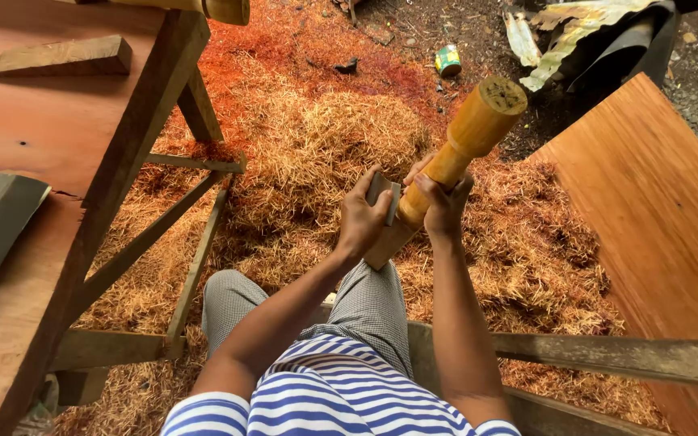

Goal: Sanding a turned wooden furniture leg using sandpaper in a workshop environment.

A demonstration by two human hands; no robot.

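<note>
We're in a short-sleeved tee with blue and white horizontal stripes, the bands fairly wide and running across the chest and both sleeves, which end above the elbows. Below that, trousers in a tiny grey and white check, kind of a houndstooth look, a bit loose over the knees. Arms are bare from the sleeves down, and our left hand point(363, 220) and right hand point(443, 206) have no gloves, rings or watch showing.

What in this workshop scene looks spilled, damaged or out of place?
Wood shavings lie heaped across the ground. A small green can lies beyond them on the dirt, beside torn sheeting. The workbench top shows a crack.
</note>
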